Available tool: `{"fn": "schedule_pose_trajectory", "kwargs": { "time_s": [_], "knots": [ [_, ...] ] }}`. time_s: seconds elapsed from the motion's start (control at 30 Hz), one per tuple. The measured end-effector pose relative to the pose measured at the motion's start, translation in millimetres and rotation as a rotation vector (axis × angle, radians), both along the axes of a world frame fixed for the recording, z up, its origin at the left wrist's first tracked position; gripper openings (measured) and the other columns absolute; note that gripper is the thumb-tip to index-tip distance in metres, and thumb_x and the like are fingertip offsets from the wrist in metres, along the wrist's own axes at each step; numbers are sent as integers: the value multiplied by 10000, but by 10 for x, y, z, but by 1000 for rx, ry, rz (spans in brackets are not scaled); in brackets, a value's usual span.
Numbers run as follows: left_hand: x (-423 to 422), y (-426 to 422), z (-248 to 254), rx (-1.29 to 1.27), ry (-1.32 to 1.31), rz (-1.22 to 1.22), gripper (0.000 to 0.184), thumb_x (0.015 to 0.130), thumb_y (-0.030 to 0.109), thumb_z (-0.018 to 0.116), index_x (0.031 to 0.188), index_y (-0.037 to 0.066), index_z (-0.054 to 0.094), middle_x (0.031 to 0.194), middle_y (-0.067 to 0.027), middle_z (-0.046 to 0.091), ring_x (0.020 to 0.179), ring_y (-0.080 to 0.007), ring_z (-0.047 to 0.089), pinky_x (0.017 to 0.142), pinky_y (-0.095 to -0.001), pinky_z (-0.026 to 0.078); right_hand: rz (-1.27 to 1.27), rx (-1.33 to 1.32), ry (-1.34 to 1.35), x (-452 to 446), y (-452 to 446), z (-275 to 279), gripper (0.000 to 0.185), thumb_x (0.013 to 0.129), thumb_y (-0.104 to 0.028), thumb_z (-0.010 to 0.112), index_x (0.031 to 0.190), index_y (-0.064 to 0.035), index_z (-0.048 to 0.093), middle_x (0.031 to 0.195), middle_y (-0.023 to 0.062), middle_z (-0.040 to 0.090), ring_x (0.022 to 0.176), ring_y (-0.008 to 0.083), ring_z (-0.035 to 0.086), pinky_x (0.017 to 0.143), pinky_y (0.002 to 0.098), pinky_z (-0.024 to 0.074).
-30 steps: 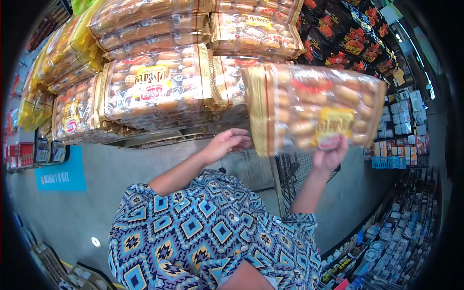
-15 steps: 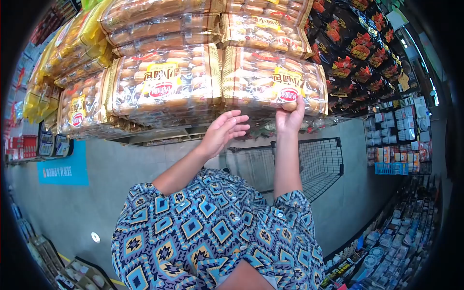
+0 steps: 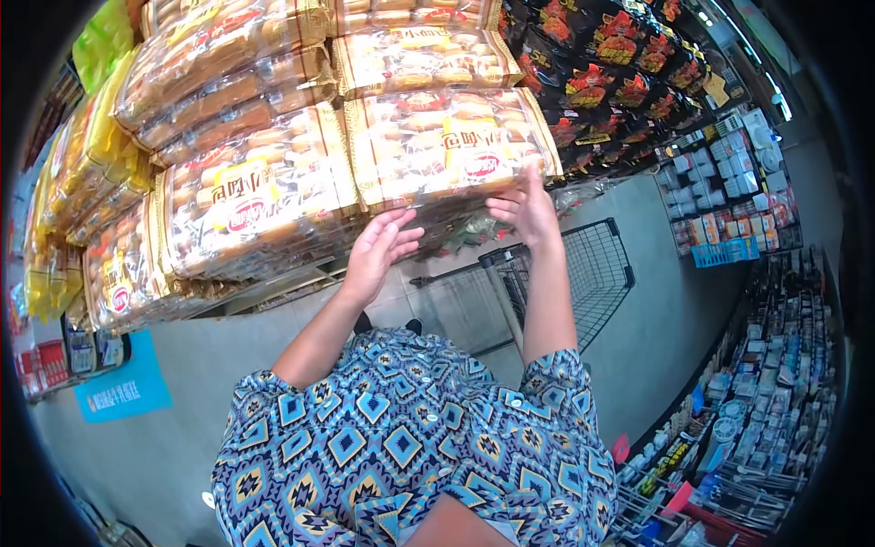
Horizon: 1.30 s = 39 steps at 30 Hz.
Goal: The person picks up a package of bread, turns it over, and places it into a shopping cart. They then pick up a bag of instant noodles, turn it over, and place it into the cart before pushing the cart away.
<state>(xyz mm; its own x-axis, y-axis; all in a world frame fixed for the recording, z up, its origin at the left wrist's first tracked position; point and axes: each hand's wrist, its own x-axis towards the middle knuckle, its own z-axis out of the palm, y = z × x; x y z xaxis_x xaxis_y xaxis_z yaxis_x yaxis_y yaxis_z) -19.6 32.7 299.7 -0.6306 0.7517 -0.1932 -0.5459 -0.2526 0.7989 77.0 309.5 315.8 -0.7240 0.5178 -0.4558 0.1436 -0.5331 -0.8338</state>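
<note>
A clear, gold-edged pack of small bread rolls lies on top of the front stack, with a yellow label and red logo facing up. My right hand is just in front of its near right corner, fingers apart and holding nothing. At the near left corner is my left hand, open with the palm turned inward. Whether its fingertips touch the wrapper, I cannot tell. Another pack of bread rolls lies directly to the left.
Higher stacks of bread packs rise behind. Black packets with red pictures are piled at the right. A wire shopping cart stands on the floor beyond my right forearm. Shelves of small goods line the right side.
My right hand has let go of the right pack's front edge, and its fingers have opened. The view has turned, so the stacks appear shifted left and tilted. My left hand stays open.
</note>
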Motion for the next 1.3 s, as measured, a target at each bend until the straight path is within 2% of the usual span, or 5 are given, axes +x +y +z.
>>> {"fn": "schedule_pose_trajectory", "kwargs": {
  "time_s": [0.17, 0.47, 0.67, 0.9, 1.3],
  "knots": [
    [39, -6, -87, -23, 33, -21, 419, 1006, 230, 438, 1351, -3, 386, 1407, -181, 438, 1157, -263, 565, 959, -369, 467, -415, 344, -75, 126, 112, 33, 591, 955, -363, 550, 1319, 60, 356, 936, 183, 605, 705, 216, 666, 588, 297, 569],
    [-12, 20, -63, -31, 77, -41, 417, 1002, 202, 437, 1360, -6, 382, 1410, -181, 435, 1172, -267, 558, 967, -366, 465, -116, 511, -20, -121, 471, -177, 491, 939, -337, 580, 1306, -40, 447, 904, 109, 623, 689, 165, 649, 552, 279, 551],
    [-12, -44, -99, -72, 113, -53, 391, 1000, 169, 432, 1341, -21, 407, 1384, -179, 461, 1169, -260, 560, 967, -353, 469, -385, 1020, -171, -42, 567, -354, 571, 896, -387, 628, 1268, 28, 500, 1119, 208, 570, 992, 259, 602, 881, 369, 471],
    [-51, -27, -69, -104, 135, -93, 359, 1000, 146, 427, 1315, -25, 445, 1332, -165, 516, 1152, -235, 570, 964, -334, 470, -165, 1702, -160, -324, 499, 175, 466, 842, -322, 653, 1251, -107, 591, 1337, 216, 493, 1277, 406, 388, 1074, 463, 285],
    [-64, 1, -106, -151, 239, -171, 321, 997, 148, 451, 1267, -17, 503, 1275, -127, 568, 1110, -182, 587, 940, -311, 468, 436, 1721, -512, -1170, 321, 468, 682, 857, -655, 471, 1393, -233, 465, 1493, 185, 326, 1383, 413, 257, 1129, 502, 176]
  ]
}}
